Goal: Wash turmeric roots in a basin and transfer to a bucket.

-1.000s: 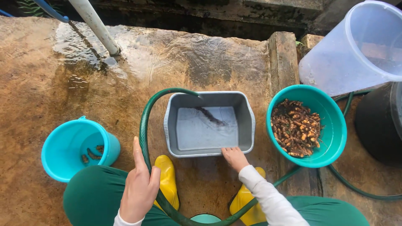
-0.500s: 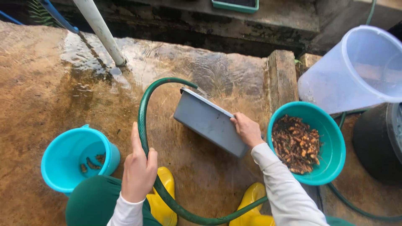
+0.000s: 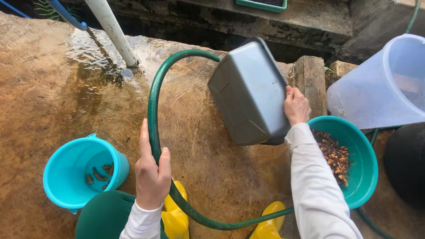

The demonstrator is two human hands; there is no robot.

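My right hand [image 3: 295,105] grips the rim of a grey rectangular plastic tub [image 3: 248,93], which is lifted and tipped away so that its underside faces me. My left hand [image 3: 151,170] is closed around a green garden hose [image 3: 155,106] that loops over the wet stone slab [image 3: 53,84]. A teal basin [image 3: 365,163] holding brown roots sits to the right, under my right forearm. A small turquoise bucket [image 3: 75,177] with a few root pieces stands at the lower left.
A white pipe [image 3: 113,31] leans on the slab's far edge by a dark gutter. A large translucent container [image 3: 385,84] lies at the right, with a black tub [image 3: 405,163] below it. Yellow boots [image 3: 177,219] show at the bottom, and a wooden block [image 3: 310,77] stands upright.
The grey tub stood flat with water in it; my right hand has lifted it and tipped it over toward the far edge. My left hand moved onto the hose and closed on it.
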